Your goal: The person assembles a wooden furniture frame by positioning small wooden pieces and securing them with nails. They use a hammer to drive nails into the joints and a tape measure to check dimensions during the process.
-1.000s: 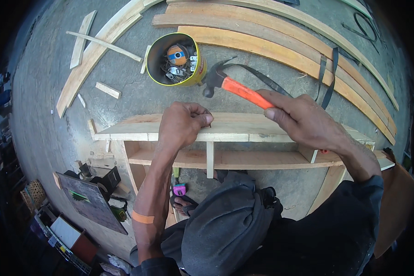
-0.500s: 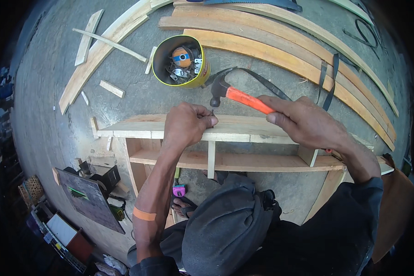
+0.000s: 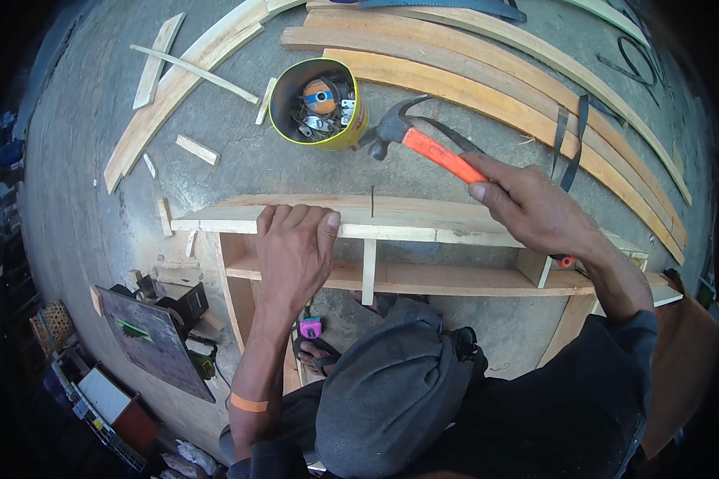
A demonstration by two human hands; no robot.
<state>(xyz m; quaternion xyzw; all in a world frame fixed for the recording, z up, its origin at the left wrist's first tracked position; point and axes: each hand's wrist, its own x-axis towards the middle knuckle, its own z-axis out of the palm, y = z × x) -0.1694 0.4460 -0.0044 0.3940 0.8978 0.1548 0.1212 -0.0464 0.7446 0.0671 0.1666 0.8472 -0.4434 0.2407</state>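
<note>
In my right hand [image 3: 535, 207] is a claw hammer [image 3: 443, 156] with an orange grip and a dark head, raised above the wooden frame [image 3: 447, 222]. A thin nail [image 3: 372, 201] stands upright in the frame's top board, below and left of the hammer head and apart from it. My left hand [image 3: 295, 247] has its fingers curled over the near edge of that board, left of the nail. An upright divider [image 3: 368, 271] joins the top board to the lower one.
Beyond the frame stands a yellow-rimmed bucket [image 3: 359, 112] of discs and metal parts. Long planks [image 3: 455, 84] lie at the far right, offcuts [image 3: 197, 149] at the left. A table saw [image 3: 156, 343], a pink tape measure [image 3: 311, 327] and a woven basket [image 3: 53, 329] are nearer.
My left hand has let go of the nail and moved left onto the board's edge. The nail stands by itself. The hammer has risen slightly, away from the nail.
</note>
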